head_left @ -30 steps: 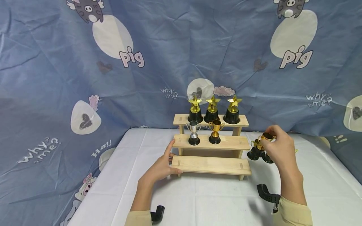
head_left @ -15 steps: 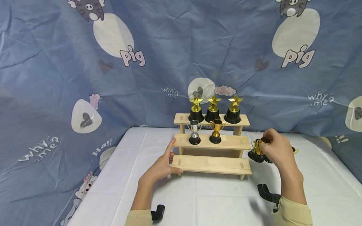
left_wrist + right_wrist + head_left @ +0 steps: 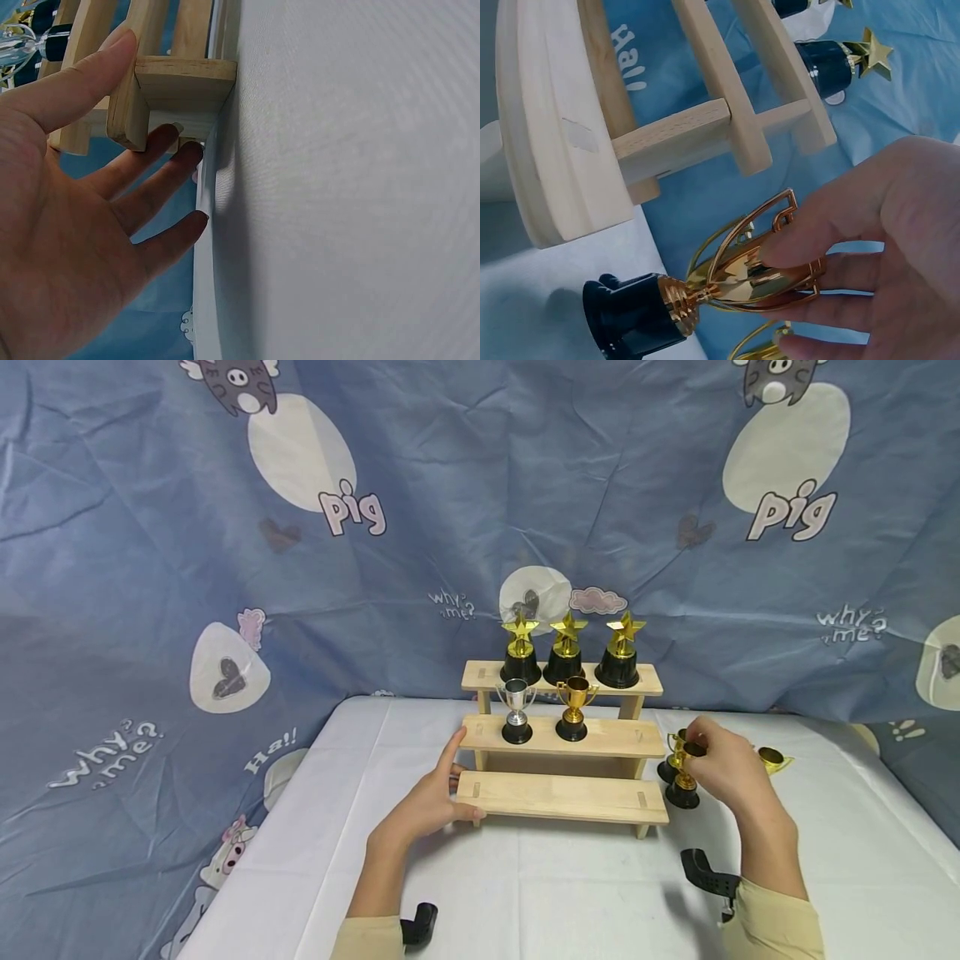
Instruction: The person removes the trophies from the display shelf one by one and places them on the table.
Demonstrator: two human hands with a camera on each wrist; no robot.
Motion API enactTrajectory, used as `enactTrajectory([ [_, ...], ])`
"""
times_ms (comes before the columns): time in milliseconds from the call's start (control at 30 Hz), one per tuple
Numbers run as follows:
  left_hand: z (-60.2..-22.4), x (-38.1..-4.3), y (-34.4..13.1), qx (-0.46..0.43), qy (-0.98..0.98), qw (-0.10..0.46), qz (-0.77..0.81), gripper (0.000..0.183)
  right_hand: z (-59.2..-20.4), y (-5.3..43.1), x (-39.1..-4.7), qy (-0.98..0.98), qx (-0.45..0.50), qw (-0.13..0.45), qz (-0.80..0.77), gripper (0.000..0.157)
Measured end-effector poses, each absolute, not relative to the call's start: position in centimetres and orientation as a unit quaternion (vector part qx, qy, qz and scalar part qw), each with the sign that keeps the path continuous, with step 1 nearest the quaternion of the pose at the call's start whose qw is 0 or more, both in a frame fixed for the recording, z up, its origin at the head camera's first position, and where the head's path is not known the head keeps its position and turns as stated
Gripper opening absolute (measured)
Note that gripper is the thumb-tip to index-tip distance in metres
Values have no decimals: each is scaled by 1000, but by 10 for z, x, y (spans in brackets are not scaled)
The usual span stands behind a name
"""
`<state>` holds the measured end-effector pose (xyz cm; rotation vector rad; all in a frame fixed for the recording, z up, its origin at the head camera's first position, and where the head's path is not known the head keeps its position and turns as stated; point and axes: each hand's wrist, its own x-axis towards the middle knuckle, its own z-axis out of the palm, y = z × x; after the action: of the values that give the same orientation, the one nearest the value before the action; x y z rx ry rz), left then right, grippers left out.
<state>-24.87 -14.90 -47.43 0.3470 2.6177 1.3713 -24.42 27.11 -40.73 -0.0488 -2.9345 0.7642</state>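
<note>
R hand point(image 3: 726, 766) pinches a gold cup trophy point(image 3: 682, 795) by its bowl, thumb on one side, fingers on the other. Trophy's approx. upright, black base down, just off the R end of the wooden stand point(image 3: 536, 795); can't tell if the base touches the white tabletop point(image 3: 585, 893). Right behind it: a second gold cup point(image 3: 667, 769), also w/ black base, partly hidden. Past the hand, farther R, a gold piece point(image 3: 771, 760) shows, part covered; exact type unclear.

L hand point(image 3: 426, 806) isn't clenched: fingers spread & fairly straight, thumb against the front edge of the bottom tier point(image 3: 600, 802) at its L end, index up nr the mid tier point(image 3: 618, 739). L wrist view has the other fingers by the stand's end, nr its leg.

Stand = 3 tiers, light wood. Mid tier: silver cup point(image 3: 517, 714) on L, mid-tier gold cup point(image 3: 573, 714) abt ctr, both upright on black bases, apart. Top tier point(image 3: 478, 675): 3 star trophies point(image 3: 566, 653), gold stars on black bases; L & ctr ones close, bit more gap to the R one.

Beige sleeves point(image 3: 772, 920), black wrist mounts point(image 3: 708, 877). Bkgd: blue cloth point(image 3: 412, 527) w/ pig prints & lettering, incl. "pig", "why me?".
</note>
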Motion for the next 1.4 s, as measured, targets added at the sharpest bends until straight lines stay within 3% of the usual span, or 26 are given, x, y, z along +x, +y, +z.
enactTrajectory([
  [333,-473,-249,-149,119,877,84,457,128,-414,273,-246,-970,-2,20,240,29],
  [1400,-472,-247,-148,114,874,85,465,128,-411,278,-246,-968,-10,-20,252,42],
])
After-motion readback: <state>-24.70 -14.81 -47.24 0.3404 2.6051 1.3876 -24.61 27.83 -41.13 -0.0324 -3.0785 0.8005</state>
